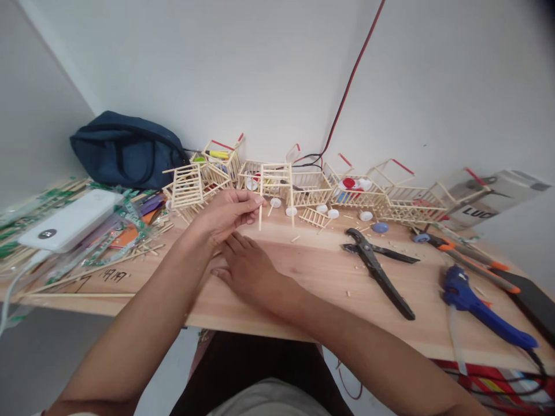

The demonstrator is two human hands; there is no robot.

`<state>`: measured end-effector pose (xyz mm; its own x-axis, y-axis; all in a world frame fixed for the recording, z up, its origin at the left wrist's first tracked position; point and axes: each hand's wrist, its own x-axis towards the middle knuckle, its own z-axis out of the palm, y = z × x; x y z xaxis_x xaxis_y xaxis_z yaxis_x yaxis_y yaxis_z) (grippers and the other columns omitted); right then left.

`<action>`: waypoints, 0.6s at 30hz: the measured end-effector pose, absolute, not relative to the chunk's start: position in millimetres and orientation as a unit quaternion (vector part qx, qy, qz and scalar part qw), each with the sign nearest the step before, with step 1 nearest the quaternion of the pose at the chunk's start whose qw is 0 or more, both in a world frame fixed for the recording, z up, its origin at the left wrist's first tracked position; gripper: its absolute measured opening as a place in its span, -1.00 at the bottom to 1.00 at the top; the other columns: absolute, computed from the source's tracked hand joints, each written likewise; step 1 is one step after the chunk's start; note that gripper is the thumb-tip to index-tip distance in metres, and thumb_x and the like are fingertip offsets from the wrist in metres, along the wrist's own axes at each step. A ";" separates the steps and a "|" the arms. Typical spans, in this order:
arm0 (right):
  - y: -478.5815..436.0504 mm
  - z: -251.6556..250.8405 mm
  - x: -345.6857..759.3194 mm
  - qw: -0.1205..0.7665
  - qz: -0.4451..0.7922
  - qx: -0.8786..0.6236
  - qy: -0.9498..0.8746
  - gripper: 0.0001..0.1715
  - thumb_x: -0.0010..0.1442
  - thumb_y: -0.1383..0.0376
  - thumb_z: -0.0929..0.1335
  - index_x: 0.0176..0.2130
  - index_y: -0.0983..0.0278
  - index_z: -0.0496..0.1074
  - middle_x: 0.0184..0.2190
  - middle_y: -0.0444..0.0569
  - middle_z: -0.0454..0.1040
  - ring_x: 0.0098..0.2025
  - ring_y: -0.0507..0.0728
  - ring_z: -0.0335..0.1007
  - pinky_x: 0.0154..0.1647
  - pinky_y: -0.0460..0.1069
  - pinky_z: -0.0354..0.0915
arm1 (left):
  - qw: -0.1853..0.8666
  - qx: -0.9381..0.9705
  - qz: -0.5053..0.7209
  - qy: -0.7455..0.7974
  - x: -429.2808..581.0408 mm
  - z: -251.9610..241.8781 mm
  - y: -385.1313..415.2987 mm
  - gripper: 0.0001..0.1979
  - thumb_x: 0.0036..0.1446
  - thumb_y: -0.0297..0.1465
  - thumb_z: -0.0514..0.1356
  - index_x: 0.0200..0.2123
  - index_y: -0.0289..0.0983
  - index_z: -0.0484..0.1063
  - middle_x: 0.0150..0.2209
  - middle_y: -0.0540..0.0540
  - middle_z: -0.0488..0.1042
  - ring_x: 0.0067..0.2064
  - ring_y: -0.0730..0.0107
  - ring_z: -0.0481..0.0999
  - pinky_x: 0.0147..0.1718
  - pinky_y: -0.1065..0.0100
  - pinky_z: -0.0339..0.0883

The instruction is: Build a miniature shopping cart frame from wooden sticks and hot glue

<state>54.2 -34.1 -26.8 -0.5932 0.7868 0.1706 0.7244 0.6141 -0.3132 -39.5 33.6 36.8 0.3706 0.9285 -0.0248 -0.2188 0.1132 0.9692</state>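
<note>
My left hand [232,212] is closed, thumb and fingertips pinching one leg of a small wooden stick frame [277,171]. The frame has two long legs joined by crosspieces at its top, and it is held up in front of the row of stick carts. Lower down, my right hand [250,264] rests on the wooden table [299,306] with nothing visible in it. Its fingers are apart, their tips partly tucked under my left wrist. Nearby on the tabletop lies a small slatted stick panel [315,218], with a white round wheel [291,212] beside it.
Stick carts with red handles [416,203] line the wall. To the right are black pliers [377,271], a blue glue gun [485,312] and orange-handled pliers [472,260]. A white power bank [71,219] sits left on packaged sticks, near a blue pouch [130,150].
</note>
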 end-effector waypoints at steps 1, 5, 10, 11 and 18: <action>-36.5 -26.1 57.8 0.144 0.104 -0.428 -0.886 -0.27 0.28 0.05 0.22 0.23 0.52 0.16 0.27 0.26 0.14 0.32 0.28 -0.02 0.34 0.14 -0.06 | 0.659 0.503 0.435 0.351 -39.3 35.8 34.1 -0.74 -0.22 -0.37 0.44 -0.52 -0.43 0.50 -0.60 -0.01 0.38 -0.57 0.65 0.29 -0.58 0.56 0.17; -50.1 -23.8 80.2 0.108 0.096 -0.434 -0.889 -0.22 0.29 0.07 0.21 0.26 0.59 0.10 0.30 0.29 0.07 0.34 0.30 -0.05 0.35 0.14 -0.07 | 0.661 0.505 0.431 0.349 -38.9 32.3 35.4 -0.69 -0.28 -0.31 0.46 -0.52 -0.42 0.52 -0.60 -0.01 0.38 -0.56 0.64 0.29 -0.57 0.56 0.18; -66.7 -25.3 117.4 0.077 0.086 -0.453 -0.884 -0.26 0.29 0.10 0.21 0.29 0.49 0.08 0.33 0.20 0.00 0.35 0.29 -0.07 0.35 0.17 -0.04 | 0.660 0.510 0.429 0.349 -36.8 27.6 36.5 -0.68 -0.28 -0.29 0.46 -0.51 -0.42 0.52 -0.59 -0.02 0.40 -0.56 0.65 0.30 -0.58 0.56 0.17; -69.1 -25.1 124.1 0.075 0.082 -0.453 -0.885 -0.28 0.28 0.13 0.22 0.29 0.48 0.09 0.33 0.19 0.01 0.35 0.28 -0.07 0.35 0.18 -0.03 | 0.660 0.509 0.428 0.349 -36.2 26.7 36.8 -0.68 -0.28 -0.30 0.46 -0.51 -0.42 0.52 -0.59 -0.02 0.40 -0.56 0.65 0.30 -0.58 0.56 0.17; -68.7 -21.4 167.1 0.174 0.078 -0.465 -0.865 -0.49 0.30 0.38 0.14 0.20 0.33 0.25 0.24 0.13 0.22 0.26 0.18 0.13 0.23 0.13 0.16 | 0.667 0.500 0.429 0.348 -34.5 25.3 37.5 -0.69 -0.27 -0.31 0.46 -0.51 -0.42 0.52 -0.61 0.00 0.39 -0.57 0.65 0.30 -0.57 0.55 0.18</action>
<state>167.1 -68.7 -21.4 -0.5073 0.8310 0.2283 0.7763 0.5557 -0.2976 -34.5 37.5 25.3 0.3896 0.9203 -0.0342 -0.2253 0.1312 0.9654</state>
